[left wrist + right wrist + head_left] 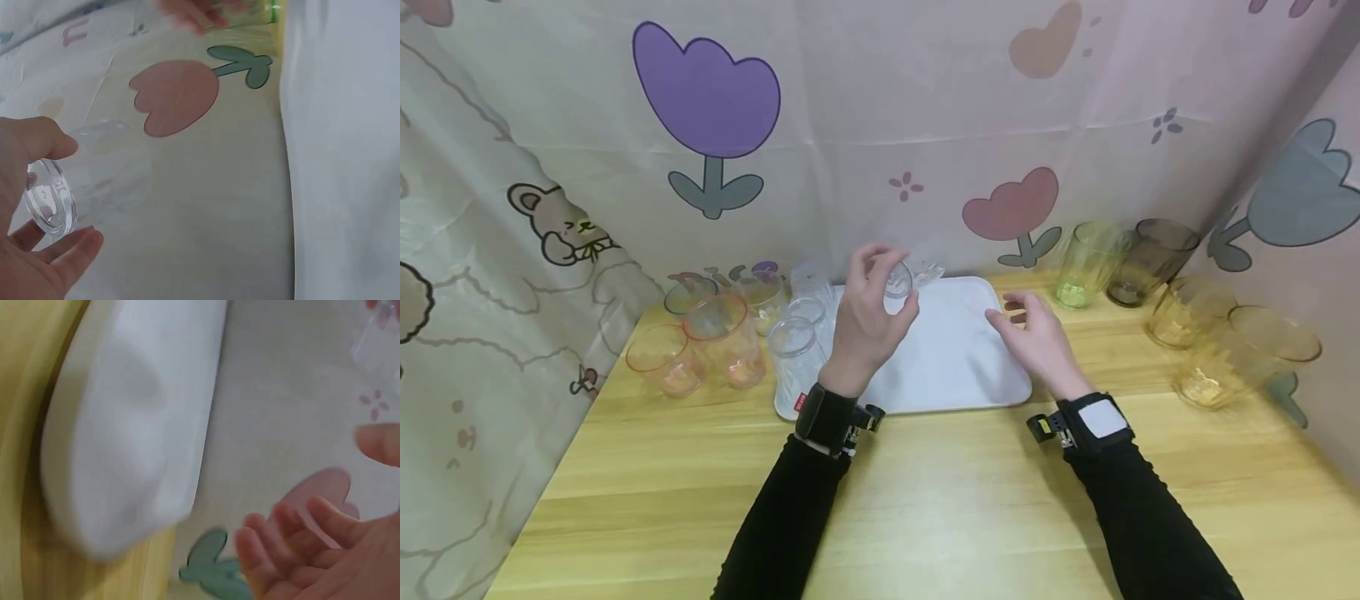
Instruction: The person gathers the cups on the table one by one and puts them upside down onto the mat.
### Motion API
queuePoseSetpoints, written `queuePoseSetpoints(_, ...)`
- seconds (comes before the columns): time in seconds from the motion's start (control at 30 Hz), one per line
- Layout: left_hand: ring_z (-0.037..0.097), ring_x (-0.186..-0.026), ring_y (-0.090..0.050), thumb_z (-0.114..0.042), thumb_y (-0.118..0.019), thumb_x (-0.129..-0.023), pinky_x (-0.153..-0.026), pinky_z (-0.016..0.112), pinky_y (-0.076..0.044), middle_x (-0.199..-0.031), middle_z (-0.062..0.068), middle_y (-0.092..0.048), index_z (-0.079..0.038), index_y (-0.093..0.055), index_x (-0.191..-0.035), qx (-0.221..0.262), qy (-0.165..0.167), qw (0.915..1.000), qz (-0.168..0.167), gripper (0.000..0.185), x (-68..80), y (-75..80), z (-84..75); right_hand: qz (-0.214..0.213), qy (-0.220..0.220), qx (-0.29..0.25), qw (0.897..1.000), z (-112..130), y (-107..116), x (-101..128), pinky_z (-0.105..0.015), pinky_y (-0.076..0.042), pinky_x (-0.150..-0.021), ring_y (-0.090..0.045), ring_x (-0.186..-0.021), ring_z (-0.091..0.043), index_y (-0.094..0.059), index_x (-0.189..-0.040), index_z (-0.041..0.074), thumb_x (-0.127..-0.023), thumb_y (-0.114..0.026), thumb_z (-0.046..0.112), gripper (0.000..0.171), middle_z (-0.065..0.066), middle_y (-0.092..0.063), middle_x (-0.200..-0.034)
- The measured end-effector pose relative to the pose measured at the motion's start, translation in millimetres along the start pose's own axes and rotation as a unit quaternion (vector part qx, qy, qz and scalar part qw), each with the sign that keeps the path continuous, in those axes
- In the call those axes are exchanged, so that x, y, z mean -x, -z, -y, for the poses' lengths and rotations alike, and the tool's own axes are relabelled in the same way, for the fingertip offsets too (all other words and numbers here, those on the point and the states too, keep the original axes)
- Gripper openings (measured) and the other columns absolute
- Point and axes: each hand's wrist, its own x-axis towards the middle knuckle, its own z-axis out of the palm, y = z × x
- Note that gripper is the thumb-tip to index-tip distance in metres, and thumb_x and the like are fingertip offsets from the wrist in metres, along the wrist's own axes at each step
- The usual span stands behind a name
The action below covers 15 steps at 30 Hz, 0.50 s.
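My left hand (867, 325) holds a clear drinking glass (53, 199) near its thick base, with thumb and fingers round it. The glass lies tilted on its side in the air above the white tray (955, 358), its mouth pointing away from the palm. Over the right end of the tray, my right hand (1037, 342) holds nothing; its fingers are loosely bent and the thumb stands apart, as the right wrist view shows. Several clear glasses (795, 354) stand on the left end of the tray.
Pink glasses (730, 350) and other tinted glasses stand left of the tray. To the right are a green glass (1078, 275), a dark grey glass (1138, 271) and amber glasses (1210, 375). A printed curtain (865, 117) hangs behind the wooden table (947, 500).
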Motion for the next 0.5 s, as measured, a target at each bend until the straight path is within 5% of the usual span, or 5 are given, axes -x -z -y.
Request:
queuePoseSetpoints(0.17,0.034,-0.119,-0.060,-0.008,-0.078,-0.087,-0.071,0.041,-0.059,-0.136,0.019,-0.051,-0.007,-0.061,-0.136,-0.008,0.052,0.9985,-0.015,0.052,-7.5,-5.2,6.9,0.048,-0.013,0.092,0.994,-14,7,-4,-0.060,-0.048,-0.100,-0.056,-0.118,-0.050,-0.045,-0.144,-0.015,-0.103,-0.062,0.030,0.064,-0.036,-0.052,-0.136)
queuePoseSetpoints(0.37,0.031,-0.130,-0.054,-0.009,-0.077,-0.086,-0.101,0.043,-0.051,-0.139,0.017,-0.054,0.000,-0.053,-0.141,-0.004,0.112,0.9927,-0.044,0.060,-17.4,-13.9,14.3,0.098,-0.032,0.149,0.984,-24,7,-8,-0.061,-0.048,-0.100,-0.059,-0.118,-0.050,-0.045,-0.142,-0.016,-0.098,-0.068,0.020,0.061,-0.037,-0.059,-0.129)
queuePoseSetpoints(0.5,0.033,-0.129,-0.052,-0.009,-0.077,-0.085,-0.106,0.045,-0.045,-0.139,0.016,-0.056,0.000,-0.053,-0.140,-0.012,0.139,0.9883,-0.062,0.061,-21.0,-20.1,19.7,0.115,-0.044,0.171,0.978,-29,6,-9,-0.058,-0.051,-0.095,-0.064,-0.110,-0.045,-0.047,-0.142,-0.015,-0.096,-0.067,0.011,0.057,-0.033,-0.065,-0.122)
